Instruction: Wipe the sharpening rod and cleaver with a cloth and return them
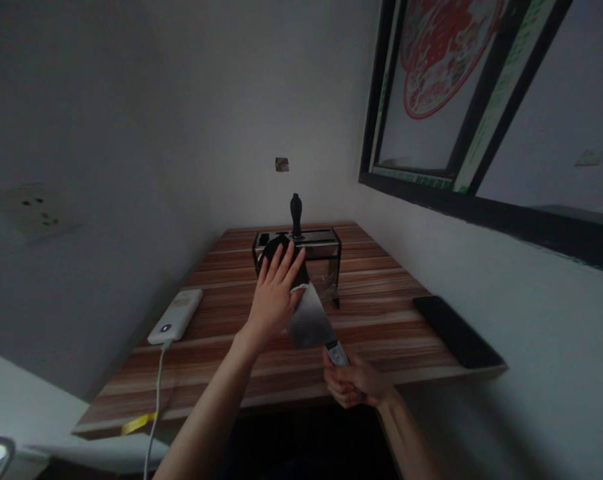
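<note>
A cleaver (311, 320) with a wide metal blade points away from me at a slant over the wooden table. My right hand (354, 380) is closed round its handle, near the table's front edge. On the far part of the blade lies a black piece of material (300, 272), perhaps a cloth or sleeve, with a whitish edge. My left hand (276, 293) rests on that black piece, fingers stretched out and spread. What lies under the palm is hidden. Just behind stands a knife rack (321, 243) with a black-handled tool (296, 215) upright in it.
The striped wooden table (371, 320) sits between walls. A white power bank (177, 315) with a cable (160, 380) lies left, near yellow tape (137, 423). At the right edge lies a black phone (456, 330). A large framed picture or mirror (431, 153) hangs above the right side.
</note>
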`<action>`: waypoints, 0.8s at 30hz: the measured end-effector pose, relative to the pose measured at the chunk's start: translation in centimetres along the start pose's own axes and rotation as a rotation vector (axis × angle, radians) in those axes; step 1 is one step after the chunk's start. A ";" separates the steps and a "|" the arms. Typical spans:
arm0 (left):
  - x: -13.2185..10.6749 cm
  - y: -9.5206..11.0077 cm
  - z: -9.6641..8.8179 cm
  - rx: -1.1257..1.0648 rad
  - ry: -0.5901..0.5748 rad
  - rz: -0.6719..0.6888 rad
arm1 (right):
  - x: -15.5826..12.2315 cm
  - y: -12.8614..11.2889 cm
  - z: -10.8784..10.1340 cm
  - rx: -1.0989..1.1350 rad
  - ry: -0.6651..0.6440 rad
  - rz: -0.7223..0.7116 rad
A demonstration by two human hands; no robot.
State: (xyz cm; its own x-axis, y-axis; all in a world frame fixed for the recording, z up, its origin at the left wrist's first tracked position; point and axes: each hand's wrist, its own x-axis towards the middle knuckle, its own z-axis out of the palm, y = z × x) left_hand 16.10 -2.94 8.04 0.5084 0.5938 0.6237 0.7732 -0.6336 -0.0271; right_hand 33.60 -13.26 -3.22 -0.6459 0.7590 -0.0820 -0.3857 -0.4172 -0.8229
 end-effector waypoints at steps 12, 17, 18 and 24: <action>-0.1 0.4 0.2 0.041 0.034 -0.050 | 0.2 0.0 -0.2 0.002 -0.023 0.011; -0.7 1.0 0.3 0.042 0.014 -0.053 | 0.2 0.1 -0.3 0.029 -0.050 0.004; -0.9 1.1 0.4 0.038 0.007 -0.045 | 0.1 0.1 -0.3 0.032 -0.049 0.001; -2.8 2.9 1.1 0.008 -0.045 0.008 | 0.0 0.2 -0.4 0.041 0.001 0.021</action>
State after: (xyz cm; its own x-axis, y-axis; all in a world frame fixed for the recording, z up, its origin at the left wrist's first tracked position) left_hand 17.28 -5.89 5.34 0.5308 0.6103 0.5880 0.7720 -0.6344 -0.0385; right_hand 33.79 -13.12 -3.58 -0.6538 0.7501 -0.0998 -0.3986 -0.4535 -0.7972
